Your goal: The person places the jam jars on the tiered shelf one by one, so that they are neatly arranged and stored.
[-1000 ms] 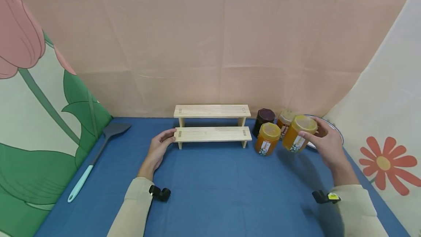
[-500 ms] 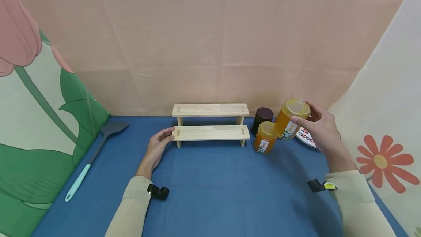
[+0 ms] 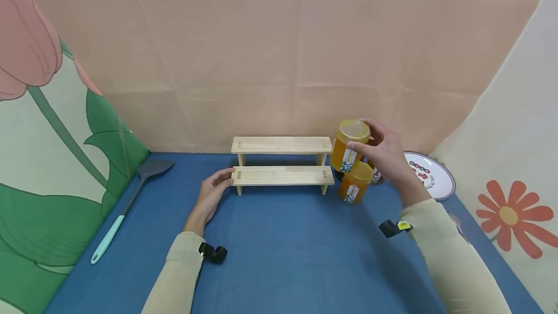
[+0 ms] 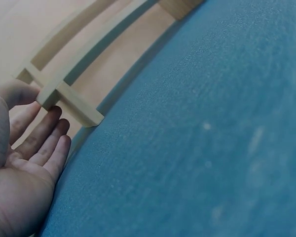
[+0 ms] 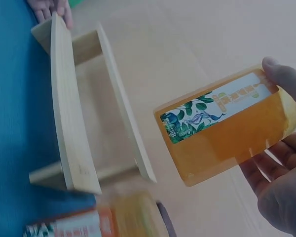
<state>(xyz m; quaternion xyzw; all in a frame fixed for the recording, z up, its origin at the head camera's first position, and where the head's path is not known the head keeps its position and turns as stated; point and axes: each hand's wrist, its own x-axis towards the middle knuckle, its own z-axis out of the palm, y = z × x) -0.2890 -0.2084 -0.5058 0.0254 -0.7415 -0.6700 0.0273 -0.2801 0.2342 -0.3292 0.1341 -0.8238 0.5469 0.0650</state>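
Observation:
My right hand (image 3: 383, 154) holds an amber honey jar (image 3: 348, 145) with a yellow lid in the air, just right of the upper step of a two-step wooden rack (image 3: 281, 145). The right wrist view shows the jar (image 5: 227, 131) with its leaf-printed label, gripped between thumb and fingers, and the rack (image 5: 74, 113) beside it. My left hand (image 3: 213, 190) rests against the left end of the lower step; its straight fingers (image 4: 42, 138) touch the rack's end (image 4: 64, 96). A second amber jar (image 3: 354, 188) stands on the blue cloth below the held one.
Another jar (image 3: 376, 174) is mostly hidden behind my right hand. A white plate (image 3: 429, 174) lies at the right. A grey spatula with a mint handle (image 3: 126, 207) lies along the left edge. Fabric backdrops enclose the blue table (image 3: 283, 246) on three sides.
My right hand has lifted the honey jar and carried it left, from beside the plate to next to the rack's top step. The left hand has stayed at the rack's end.

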